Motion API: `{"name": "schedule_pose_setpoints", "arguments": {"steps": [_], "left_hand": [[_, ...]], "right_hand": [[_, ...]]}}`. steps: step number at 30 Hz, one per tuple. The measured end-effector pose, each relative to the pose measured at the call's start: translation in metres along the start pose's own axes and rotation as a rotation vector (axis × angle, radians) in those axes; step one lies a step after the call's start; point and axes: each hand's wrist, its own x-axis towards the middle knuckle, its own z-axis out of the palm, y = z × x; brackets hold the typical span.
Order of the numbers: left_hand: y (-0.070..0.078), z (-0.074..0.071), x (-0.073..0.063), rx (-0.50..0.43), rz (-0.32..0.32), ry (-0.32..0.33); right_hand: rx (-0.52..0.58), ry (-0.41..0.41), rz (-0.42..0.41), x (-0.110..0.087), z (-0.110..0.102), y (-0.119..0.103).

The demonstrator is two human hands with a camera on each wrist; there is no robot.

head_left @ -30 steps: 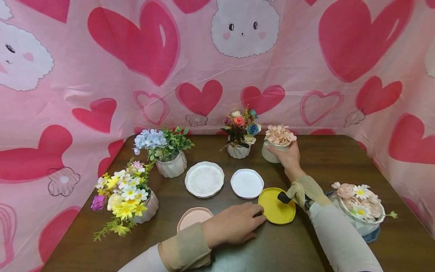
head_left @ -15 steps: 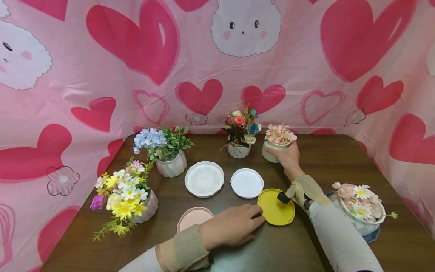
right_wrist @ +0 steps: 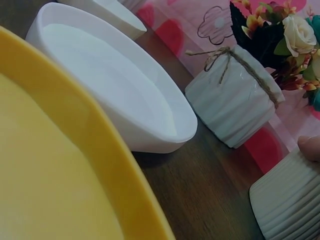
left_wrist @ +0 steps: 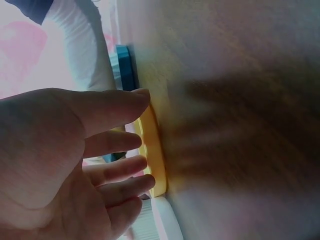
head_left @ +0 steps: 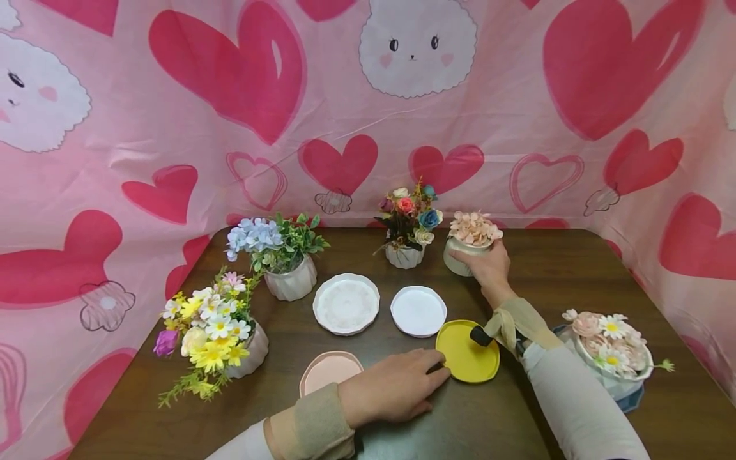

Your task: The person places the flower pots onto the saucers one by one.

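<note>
At the back right, my right hand point(head_left: 489, 262) grips a ribbed cream flowerpot point(head_left: 458, 255) of peach flowers point(head_left: 473, 228). In the right wrist view a fingertip point(right_wrist: 310, 147) lies on the ribbed pot point(right_wrist: 292, 197). My left hand point(head_left: 397, 386) is low over the table, its fingertips at the left rim of a yellow saucer point(head_left: 467, 364). The left wrist view shows the fingers point(left_wrist: 120, 190) loosely extended against the yellow saucer's edge point(left_wrist: 156, 165). My right forearm passes above that saucer's right side.
A white saucer point(head_left: 418, 311), a larger white saucer point(head_left: 346, 303) and a pink saucer point(head_left: 330, 370) lie on the table. Potted flowers stand around: yellow-white point(head_left: 213, 326), blue point(head_left: 253, 236), mixed roses point(head_left: 405, 207). Beside my right forearm, a daisy pot point(head_left: 618, 358) sits on a blue saucer point(head_left: 632, 400).
The yellow saucer has slid very slightly toward me, with the left fingers at its rim. My right hand and its flowerpot have stayed in place.
</note>
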Motion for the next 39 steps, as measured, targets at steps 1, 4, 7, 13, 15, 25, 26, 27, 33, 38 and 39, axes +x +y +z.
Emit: {"name": "schedule_pose_setpoints", "arguments": {"steps": [1,4,7,13,15,25,26,27,33,38,39], "left_hand": [[0.0002,-0.0001,-0.0001,-0.003,0.000,-0.002],[0.0004,0.0002,-0.0002,-0.012,0.005,-0.007],[0.0003,0.0014,0.0002,-0.014,0.009,-0.003],[0.0004,0.0023,0.0007,-0.028,0.008,-0.002],[0.0005,0.0024,0.0008,-0.027,0.005,-0.003],[0.0009,0.0030,0.0002,-0.019,0.001,0.010],[0.0008,0.0030,-0.0001,-0.018,0.001,0.009],[0.0007,0.0032,-0.0002,-0.016,0.001,0.009],[-0.0006,0.0042,-0.0002,-0.016,0.004,0.003],[-0.0014,0.0060,0.0000,-0.014,0.008,0.011],[-0.0014,0.0064,0.0000,-0.012,0.009,0.014]], "right_hand": [[-0.003,0.003,0.002,-0.0005,-0.0001,0.0000],[-0.011,0.012,0.006,-0.0017,-0.0005,0.0000],[-0.020,0.019,0.000,-0.0024,-0.0011,0.0003],[-0.020,0.028,-0.003,-0.0037,-0.0017,-0.0006],[-0.014,0.028,-0.002,-0.0045,-0.0021,-0.0008],[-0.003,0.029,0.003,-0.0037,-0.0024,0.0009],[-0.001,0.031,0.004,-0.0037,-0.0024,0.0012],[0.000,0.033,0.004,-0.0039,-0.0024,0.0014],[0.029,0.048,-0.008,-0.0043,-0.0017,0.0008],[0.029,0.047,-0.015,-0.0044,-0.0013,-0.0023],[0.023,0.048,-0.015,-0.0045,-0.0015,-0.0027]]}}
